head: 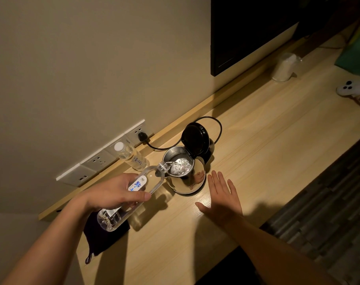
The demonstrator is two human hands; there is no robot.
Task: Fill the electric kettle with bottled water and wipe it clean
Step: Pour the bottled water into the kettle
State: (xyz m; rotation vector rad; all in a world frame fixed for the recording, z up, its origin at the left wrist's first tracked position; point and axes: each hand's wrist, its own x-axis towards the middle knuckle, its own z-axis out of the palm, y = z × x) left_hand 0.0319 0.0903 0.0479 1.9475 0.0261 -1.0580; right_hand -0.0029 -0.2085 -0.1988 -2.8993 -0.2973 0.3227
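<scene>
A steel electric kettle (pixel 190 179) stands on the wooden desk (pixel 267 140) with its black lid (pixel 195 138) flipped up. My left hand (pixel 113 192) grips a clear water bottle (pixel 152 179), uncapped and tilted so its neck rests over the kettle's rim. Water streams into the kettle and bubbles inside. My right hand (pixel 222 196) lies flat on the desk just right of the kettle, fingers spread, holding nothing. A dark cloth (pixel 101 239) lies on the desk beneath my left wrist.
A second capped bottle (pixel 131 156) stands by the wall sockets (pixel 96 161). The kettle's black cord (pixel 216 128) loops to a plug (pixel 143 136). A dark screen (pixel 253 31) hangs on the wall. A frosted cup (pixel 284 67), a white toy (pixel 352 89) and a green bag (pixel 356 56) sit far right.
</scene>
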